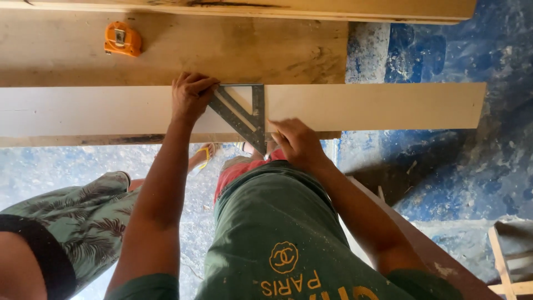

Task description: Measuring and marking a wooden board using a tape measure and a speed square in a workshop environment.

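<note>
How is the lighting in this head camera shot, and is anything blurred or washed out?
Head view: even daylight, the pale board bright but not blown out. The left hand and the triangular metal square look sharp; the right hand is slightly soft. A dark shadow lies on the blue floor under the board; the orange tape measure is clear.

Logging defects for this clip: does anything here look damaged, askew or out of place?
Little stands out. The left hand presses the metal triangular square on the pale board; the right hand is at its lower corner. The bench top underneath shows dark stains.
</note>
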